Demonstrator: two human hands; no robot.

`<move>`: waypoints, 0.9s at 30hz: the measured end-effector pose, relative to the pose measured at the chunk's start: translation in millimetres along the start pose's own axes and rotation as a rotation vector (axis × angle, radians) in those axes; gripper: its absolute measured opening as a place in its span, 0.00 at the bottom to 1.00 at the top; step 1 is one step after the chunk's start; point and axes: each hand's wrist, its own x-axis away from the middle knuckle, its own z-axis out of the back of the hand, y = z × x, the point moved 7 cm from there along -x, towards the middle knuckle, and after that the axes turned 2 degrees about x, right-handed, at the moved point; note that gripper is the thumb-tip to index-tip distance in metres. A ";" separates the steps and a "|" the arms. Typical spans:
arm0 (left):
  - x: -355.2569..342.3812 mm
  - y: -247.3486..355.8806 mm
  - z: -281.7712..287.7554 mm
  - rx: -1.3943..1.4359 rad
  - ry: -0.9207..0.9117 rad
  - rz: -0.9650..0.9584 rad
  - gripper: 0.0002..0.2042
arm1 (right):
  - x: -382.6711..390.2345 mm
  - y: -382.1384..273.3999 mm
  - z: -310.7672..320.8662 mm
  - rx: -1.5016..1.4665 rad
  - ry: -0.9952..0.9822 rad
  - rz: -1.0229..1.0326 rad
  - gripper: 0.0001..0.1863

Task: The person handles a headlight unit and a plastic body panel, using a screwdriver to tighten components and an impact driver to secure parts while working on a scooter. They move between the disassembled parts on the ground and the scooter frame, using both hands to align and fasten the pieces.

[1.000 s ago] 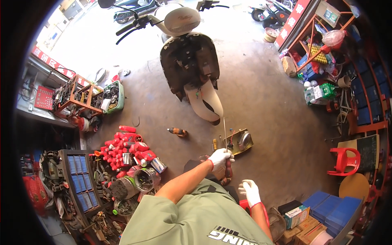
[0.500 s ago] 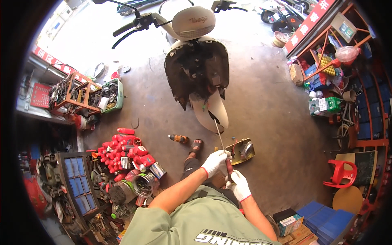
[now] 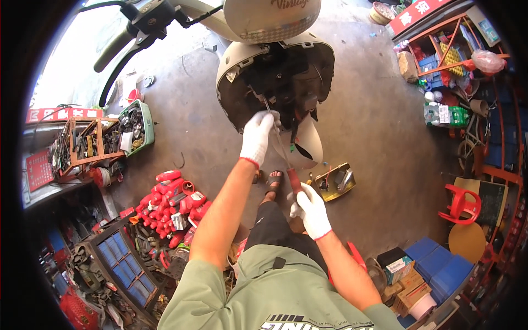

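Gripping screwdriver (image 3: pixel 295 181) by its red handle, right hand (image 3: pixel 314 213); left hand (image 3: pixel 256 138) closed round the shaft, nearer the tip. Long axis runs up-left from right hand toward scooter front's (image 3: pixel 286 77) lower-left edge; contact unclear. Lettering: headlamp cover (image 3: pixel 269 21), shirt (image 3: pixel 269 294), red sign (image 3: pixel 415 15).

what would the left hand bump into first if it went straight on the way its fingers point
Probably the dark inside of the scooter's open front, just above the left hand in the picture; one view leaves the gap's depth unclear.
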 end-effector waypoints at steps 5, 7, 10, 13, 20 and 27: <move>-40.6 19.5 28.7 -0.075 0.140 -0.084 0.16 | -23.8 -2.9 -23.3 -0.054 0.038 0.033 0.21; -51.3 21.5 32.8 -0.068 0.152 -0.066 0.16 | -29.3 -7.4 -27.0 -0.052 0.047 0.032 0.21; -53.2 27.4 29.8 -0.053 0.176 -0.025 0.16 | -40.0 -12.6 -24.6 -0.021 0.055 0.042 0.21; -59.4 28.1 29.2 -0.041 0.159 -0.018 0.15 | -48.1 -14.7 -21.0 0.013 0.052 0.067 0.21; -66.2 23.9 33.4 0.052 0.198 0.037 0.15 | -61.6 -20.0 -21.3 0.030 0.049 0.090 0.19; -63.1 20.7 38.4 -0.068 0.225 -0.004 0.16 | -59.4 -18.3 -23.8 -0.055 0.056 0.072 0.19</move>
